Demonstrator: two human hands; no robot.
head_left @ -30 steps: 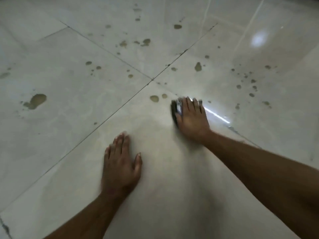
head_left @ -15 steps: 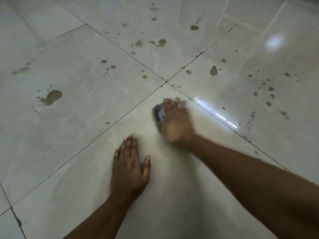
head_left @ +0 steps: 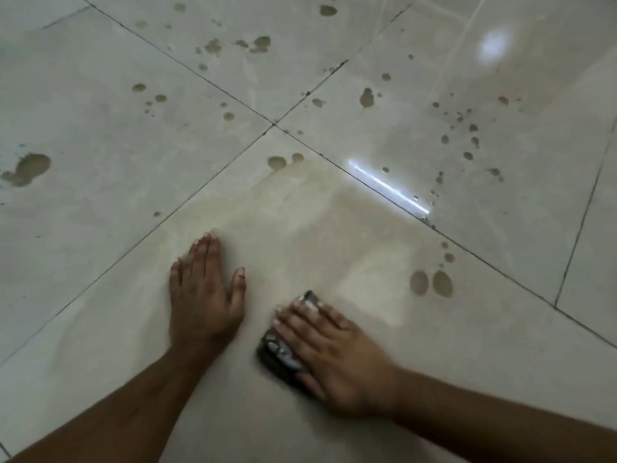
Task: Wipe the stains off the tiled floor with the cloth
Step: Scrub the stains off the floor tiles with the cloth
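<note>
Item: large stain (head_left: 26, 168), brown, irregular. Lying well beyond and to the left of the left fingertips, on the neighbouring tile of the tiled floor (head_left: 100, 135). Not being touched.

Item: left hand (head_left: 203, 295). Resting palm-down on the near tile, fingers (head_left: 205, 252) straight and close together, thumb spread to the side. Holding nothing; judged to be bracing the body.

Item: paired stains (head_left: 283, 161). Sitting well ahead of both sets of fingertips, just short of the point where four tiles meet. A pale smeared patch is spreading from them toward the hands.

Item: cloth (head_left: 280, 354), dark, bunched. Lying under the right hand (head_left: 337, 359), showing beyond the fingertips and beside the thumb. The right fingers (head_left: 310, 315) are lying fairly straight and spread on top, pressing it flat to the tile rather than curling round it.

Item: twin oval stains (head_left: 430, 283). Lying near, to the right of and slightly ahead of the right fingertips, apart from the cloth.

Item: scattered small stains (head_left: 467, 138). Speckling the far right tile, well beyond the fingertips.

Handling note, as a judgement: the wiping step is going best with even pressure through flat fingers, overlapping strokes, and the cloth being refolded to a fresh face so residue is being lifted, not smeared. Most stains are awaiting attention.
</note>
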